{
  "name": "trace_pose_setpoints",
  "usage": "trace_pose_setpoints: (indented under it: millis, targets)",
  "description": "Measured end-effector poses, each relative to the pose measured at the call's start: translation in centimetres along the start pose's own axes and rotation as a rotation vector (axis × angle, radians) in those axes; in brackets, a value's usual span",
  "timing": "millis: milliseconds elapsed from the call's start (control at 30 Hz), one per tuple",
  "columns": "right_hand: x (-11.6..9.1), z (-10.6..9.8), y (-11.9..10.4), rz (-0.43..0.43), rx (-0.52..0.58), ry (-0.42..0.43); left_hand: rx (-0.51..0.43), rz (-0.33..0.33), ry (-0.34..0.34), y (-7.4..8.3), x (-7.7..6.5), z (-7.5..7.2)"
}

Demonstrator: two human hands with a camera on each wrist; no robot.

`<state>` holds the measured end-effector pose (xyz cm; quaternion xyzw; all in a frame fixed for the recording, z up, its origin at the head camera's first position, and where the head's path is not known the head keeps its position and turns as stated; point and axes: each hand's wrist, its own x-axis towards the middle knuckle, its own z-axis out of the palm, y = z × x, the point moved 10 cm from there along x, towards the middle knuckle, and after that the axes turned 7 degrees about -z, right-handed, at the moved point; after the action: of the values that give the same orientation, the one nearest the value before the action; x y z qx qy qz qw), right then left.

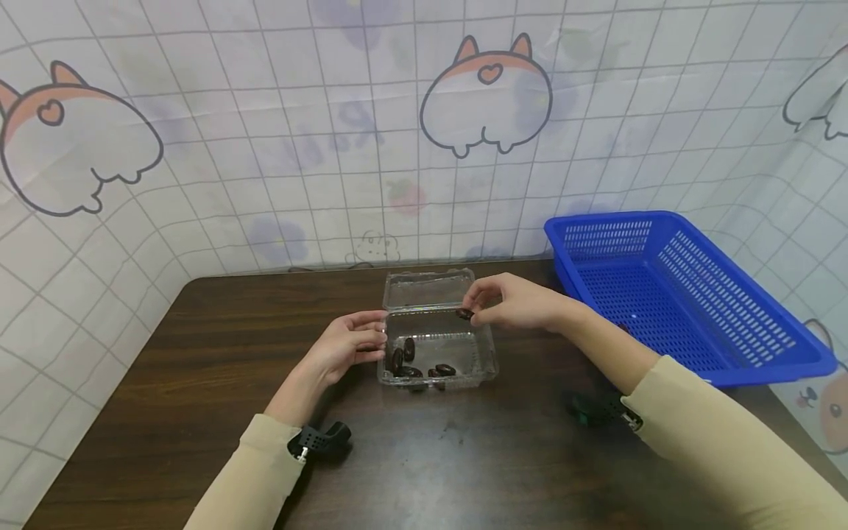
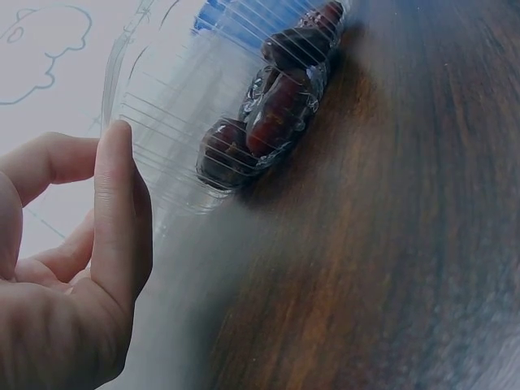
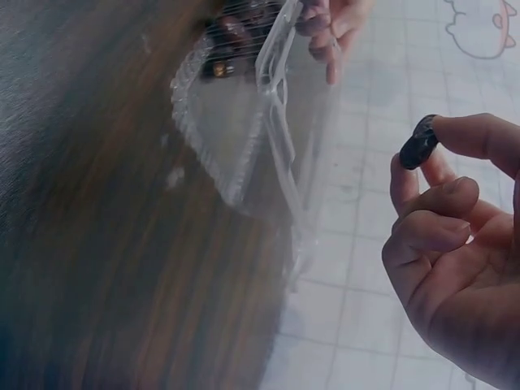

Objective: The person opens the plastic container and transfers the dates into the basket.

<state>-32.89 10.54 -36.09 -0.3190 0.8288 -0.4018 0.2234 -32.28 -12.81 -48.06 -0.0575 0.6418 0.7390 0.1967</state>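
Observation:
A clear plastic clamshell box [image 1: 490,352] stands on the table with its lid [image 1: 429,291] raised at the back. Several dark, glossy dates [image 1: 409,349] lie inside, mostly toward the front left; through the wall they look reddish brown [image 2: 280,114]. My left hand [image 1: 344,344] rests its fairly straight fingers against the box's left side, with one fingertip [image 2: 118,138] at the rim in the left wrist view. Between thumb and finger my right hand [image 1: 513,300] pinches one date [image 3: 419,143], over the box's back right corner. The other fingers of that hand are bent in.
A blue slotted plastic basket [image 1: 695,353] stands at the right, with a small dark red thing [image 1: 623,327] partly hidden by my right forearm. Dark wood table [image 1: 199,383] lies beneath everything. A white cloth with a grid and cartoons [image 1: 318,147] hangs behind and at the sides.

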Motion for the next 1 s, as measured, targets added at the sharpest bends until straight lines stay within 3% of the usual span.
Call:
trace_pose_setpoints:
  millis: [267,467,1000]
  targets:
    - [-2.3,-1.4,0.8,-0.027,-0.023,0.047,0.008,-0.006,-0.006,0.1,-0.3,0.0]
    - [-4.3,-2.8,2.3,0.027,0.046,0.072,0.012,-0.008,-0.009,0.1,-0.3,0.0]
    - [-9.4,-6.3,3.9,0.099,0.025,0.183,0.002,0.001,-0.011,0.0,-0.2,-0.1]
